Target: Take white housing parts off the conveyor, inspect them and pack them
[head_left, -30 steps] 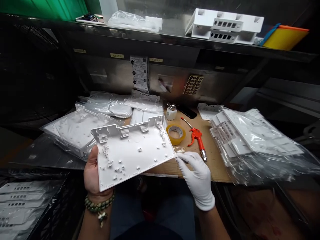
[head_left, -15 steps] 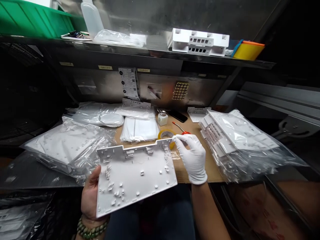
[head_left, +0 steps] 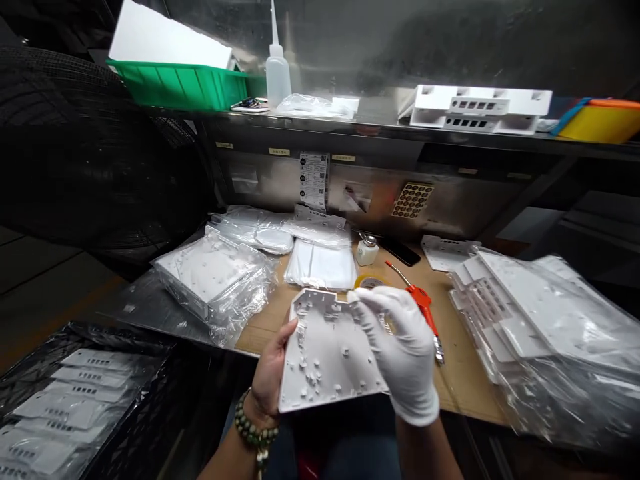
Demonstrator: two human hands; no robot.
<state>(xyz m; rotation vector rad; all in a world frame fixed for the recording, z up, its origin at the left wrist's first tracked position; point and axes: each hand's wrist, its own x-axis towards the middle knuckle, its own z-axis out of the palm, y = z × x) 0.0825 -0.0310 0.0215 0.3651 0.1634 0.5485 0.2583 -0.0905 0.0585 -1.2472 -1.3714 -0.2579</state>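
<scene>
A white plastic housing panel (head_left: 330, 360), its inner face with small clips and posts turned up, is held tilted above the table's front edge. My bare left hand (head_left: 273, 370) grips its left side, thumb over the rim; a beaded bracelet circles that wrist. My right hand (head_left: 400, 347), in a white glove, covers the panel's right part, its fingers pinched at the top rim beside the notch. Just behind the gloved fingers lies a roll of yellow tape (head_left: 371, 282), partly hidden. To the right of the glove rests a red air blow gun (head_left: 423, 303).
Bagged white panels are stacked at left (head_left: 210, 267) and right (head_left: 545, 320). A small pump bottle (head_left: 367, 251) and a phone (head_left: 400, 251) stand behind. A lined crate (head_left: 150, 347) holds panels at lower left. The shelf (head_left: 370, 127) carries a green bin (head_left: 185, 87) and squeeze bottle (head_left: 278, 77).
The view has swung left, bringing the crate of panels and the whole green bin into sight. My right hand has moved inward along the panel's top rim, covering its right part.
</scene>
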